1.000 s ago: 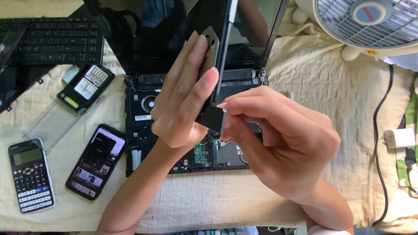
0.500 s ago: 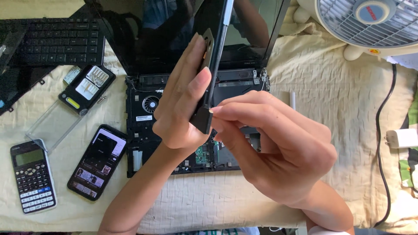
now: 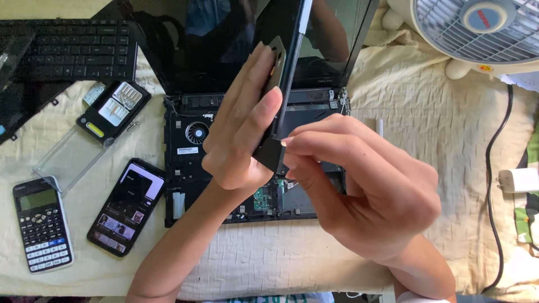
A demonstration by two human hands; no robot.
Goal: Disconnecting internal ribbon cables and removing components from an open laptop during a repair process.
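Left hand [image 3: 241, 140] gripping black panel [image 3: 281, 84] upright, right hand [image 3: 365, 191] pinching its lower corner, white label [image 3: 187, 150] beside laptop [image 3: 191, 168] fan [image 3: 197, 133].

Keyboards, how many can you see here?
1: a black keyboard at the top left, on the cloth beside the opened laptop. The laptop's own is off; the hands may hide more.

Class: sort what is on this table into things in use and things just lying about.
In use: left hand, right hand, thin black panel, opened laptop.
Lying about: calculator, phone, screwdriver bit case, loose keyboard, fan, charger.
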